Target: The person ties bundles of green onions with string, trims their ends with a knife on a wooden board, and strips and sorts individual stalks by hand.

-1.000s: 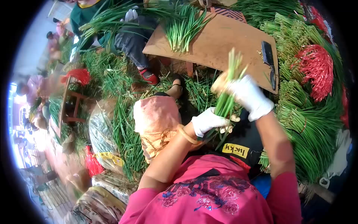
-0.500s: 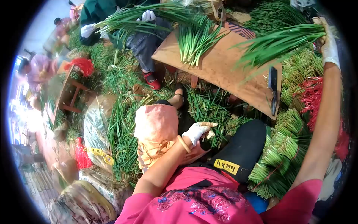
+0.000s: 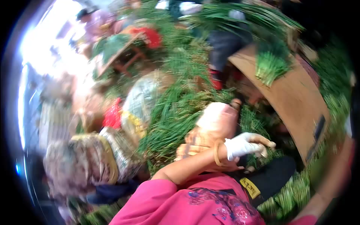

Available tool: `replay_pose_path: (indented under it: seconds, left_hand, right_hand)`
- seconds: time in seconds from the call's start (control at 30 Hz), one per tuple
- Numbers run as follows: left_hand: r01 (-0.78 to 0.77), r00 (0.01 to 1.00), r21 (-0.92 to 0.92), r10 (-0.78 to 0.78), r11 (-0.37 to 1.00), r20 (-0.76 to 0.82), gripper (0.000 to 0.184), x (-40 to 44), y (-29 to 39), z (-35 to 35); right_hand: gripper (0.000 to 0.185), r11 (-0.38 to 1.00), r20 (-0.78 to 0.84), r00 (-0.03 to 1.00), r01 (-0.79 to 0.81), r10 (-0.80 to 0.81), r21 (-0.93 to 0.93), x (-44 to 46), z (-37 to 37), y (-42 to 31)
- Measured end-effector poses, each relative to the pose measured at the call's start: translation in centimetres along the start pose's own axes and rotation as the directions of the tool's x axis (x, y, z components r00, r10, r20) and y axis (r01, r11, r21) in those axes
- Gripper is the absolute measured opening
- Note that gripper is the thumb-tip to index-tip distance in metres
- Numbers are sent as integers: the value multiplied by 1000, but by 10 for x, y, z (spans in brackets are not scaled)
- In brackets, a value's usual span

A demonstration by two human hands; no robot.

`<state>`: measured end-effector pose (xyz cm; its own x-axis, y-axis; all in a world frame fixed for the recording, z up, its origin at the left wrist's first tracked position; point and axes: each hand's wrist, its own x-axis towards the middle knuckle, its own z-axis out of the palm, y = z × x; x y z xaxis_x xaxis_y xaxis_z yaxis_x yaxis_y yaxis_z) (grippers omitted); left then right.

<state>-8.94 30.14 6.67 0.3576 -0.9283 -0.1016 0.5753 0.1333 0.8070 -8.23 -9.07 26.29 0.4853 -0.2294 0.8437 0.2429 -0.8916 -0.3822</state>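
Head view: left hand (image 3: 245,146) in white glove with bare fingertips, stretched out above the lap, grip released, fingers loosely bent. Just beside this hand, pale pink and orange cloth (image 3: 217,116) over one leg, and black trouser leg (image 3: 275,176) with yellow label (image 3: 250,188). Around the left wrist, thin yellowish bangle (image 3: 217,153). At the far right edge, right hand (image 3: 348,125), mostly lost in darkness and blur, with only a white part of glove visible; cannot tell whether clenched or grasping something. Under the right forearm, near the black trouser leg, stacked bundles of green stalks (image 3: 285,197). On the brown wooden board (image 3: 300,108), spread bunch of green stalks with pale ends (image 3: 270,65) near the far end, and dark long tool (image 3: 318,129) along the nearer edge. Beyond the board, long green leaves (image 3: 255,15) at the white-gloved hands of a co-worker (image 3: 190,8).
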Motion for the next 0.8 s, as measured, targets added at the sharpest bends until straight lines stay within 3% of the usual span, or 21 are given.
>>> replay_pose_path:
  seconds: [0.03,0.07,0.1,0.13,0.17,0.23,0.27,0.3,0.33,0.37,0.43,0.5,0.57,0.6,0.67,0.7,0.77,0.8]
  left_hand:
    - [-64,998,55,62,996,33,36,-12,16,-2]
    - [-157,987,82,159,984,-22,35,-36,34,-3]
    - [-68,988,413,119,908,-99,34,-64,66,-11]
    - [-129,947,393,231,910,-225,35,-87,59,-32]
    - [-189,879,379,328,906,-346,36,-111,45,-59]
    - [-121,699,260,268,958,-663,38,-165,43,-91]
    - [16,575,308,243,951,-781,41,-204,24,-122]
    - [92,465,346,267,934,-844,41,-242,-3,-151]
    - [145,333,240,181,960,-925,39,-273,-24,-170]
    - [200,199,164,124,966,-972,34,-307,-52,-183]
    - [-36,22,-82,-81,996,-996,28,-365,-103,-203]
    - [-143,-108,-220,-237,965,-966,28,-420,-172,-236]
    - [-164,-229,-251,-284,954,-931,26,-437,-188,-224]
    - [-172,-284,-266,-306,949,-909,24,-444,-194,-218]
    - [-216,-377,-163,-237,963,-896,25,-463,-227,-240]
    - [-255,-405,-90,-190,963,-894,26,-466,-238,-249]
    - [-51,-420,-18,-37,999,-907,25,-442,-208,-250]
    - [-28,-354,23,12,999,-935,24,-429,-196,-256]
  right_hand:
    - [15,871,121,883,468,-454,-149,-24,26,-21]
    - [24,891,195,874,453,-446,7,-45,44,-24]
    - [23,825,376,855,478,-358,-300,-85,48,33]
    - [18,990,427,895,-141,126,2,-129,64,88]
    - [17,901,463,804,-432,372,26,-170,85,118]
    - [15,803,528,680,-595,509,-8,-249,119,171]
    - [14,831,571,666,-554,480,-52,-275,128,191]
    - [15,960,584,808,102,73,-260,-273,123,144]
    - [17,842,595,644,-528,481,-109,-263,125,131]
    - [25,908,710,573,-329,409,-258,-254,121,120]
    - [57,911,863,434,187,258,-367,-246,113,110]
    - [75,926,919,352,256,178,-277,-243,112,129]
    - [85,907,911,347,267,225,-326,-227,103,101]
    - [79,922,908,309,172,283,-346,-211,100,80]
    - [61,947,863,390,-103,320,-305,-194,99,57]
    - [55,970,888,395,-35,233,-239,-186,92,58]
    - [54,963,866,429,-37,256,-266,-182,89,33]
    - [53,959,853,447,-41,268,-280,-181,89,17]
